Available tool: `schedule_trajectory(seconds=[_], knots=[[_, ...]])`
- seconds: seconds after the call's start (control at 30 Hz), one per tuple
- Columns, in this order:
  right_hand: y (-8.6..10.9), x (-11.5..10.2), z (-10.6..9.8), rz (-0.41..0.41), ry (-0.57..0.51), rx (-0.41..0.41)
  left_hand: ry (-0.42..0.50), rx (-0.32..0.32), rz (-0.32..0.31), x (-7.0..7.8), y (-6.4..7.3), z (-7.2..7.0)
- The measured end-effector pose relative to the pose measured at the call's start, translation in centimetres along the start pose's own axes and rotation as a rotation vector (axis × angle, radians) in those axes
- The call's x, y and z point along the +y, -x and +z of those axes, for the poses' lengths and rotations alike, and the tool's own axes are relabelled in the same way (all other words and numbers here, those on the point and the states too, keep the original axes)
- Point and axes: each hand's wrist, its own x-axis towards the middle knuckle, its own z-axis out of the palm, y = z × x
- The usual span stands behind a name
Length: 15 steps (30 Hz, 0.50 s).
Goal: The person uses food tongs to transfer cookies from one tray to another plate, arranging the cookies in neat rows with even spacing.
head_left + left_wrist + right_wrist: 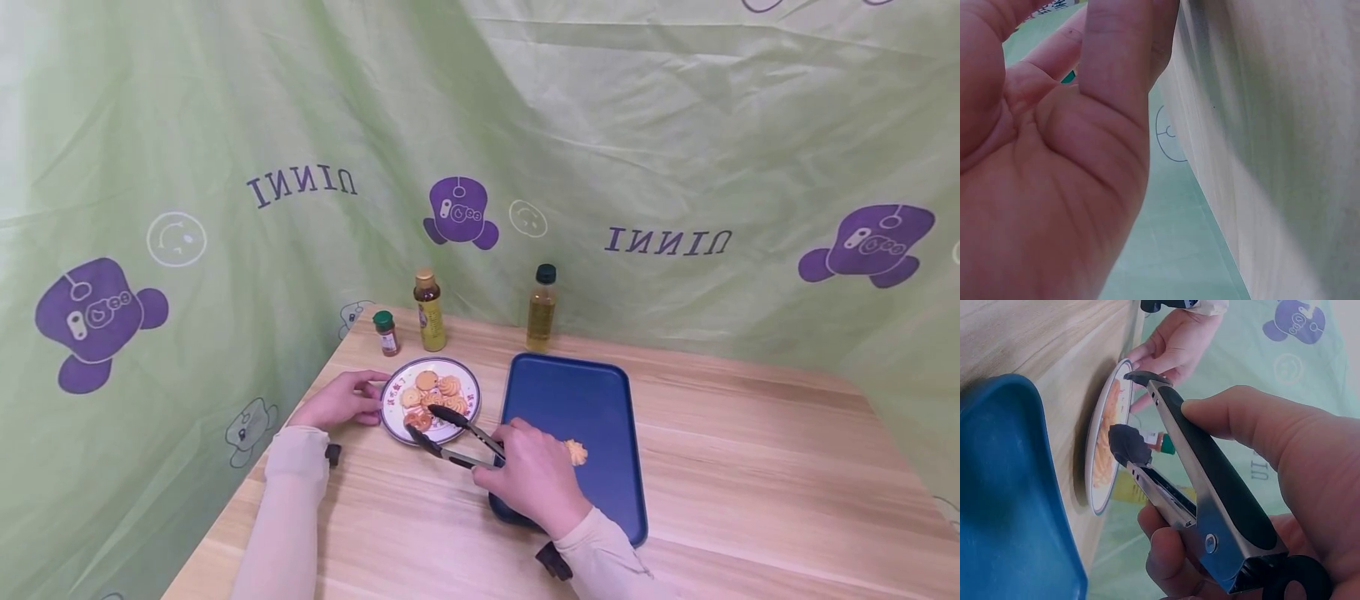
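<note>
My right hand grips a pair of tongs, metal with black grips and black tips. The tongs' arms stand apart, their tips over the near part of a round plate. Several cookies lie together on this white, blue-rimmed plate. At the plate's left rim is my left hand, its fingers spread along the edge, extended in the left wrist view. A blue tray sits to the right of the plate, with one swirled cookie on it, partly hidden behind my right hand.
Behind the plate stand a small green-capped spice jar and a yellow-labelled bottle. An oil bottle with a dark cap stands just beyond the tray. Green printed cloth hangs behind the wooden table.
</note>
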Motion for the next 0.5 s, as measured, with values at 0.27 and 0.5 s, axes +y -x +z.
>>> schedule_trajectory(seconds=[0.27, 0.5], knots=[[0.7, 0.8, -1.6, 0.096, -0.048, -0.032, -0.009, 0.008, -0.023, 0.2, 0.0, 0.0], [1.7, 2.3, -3.0, 0.177, -0.048, -0.056, -0.009, 0.013, -0.030, 0.3, 0.2, 0.2]])
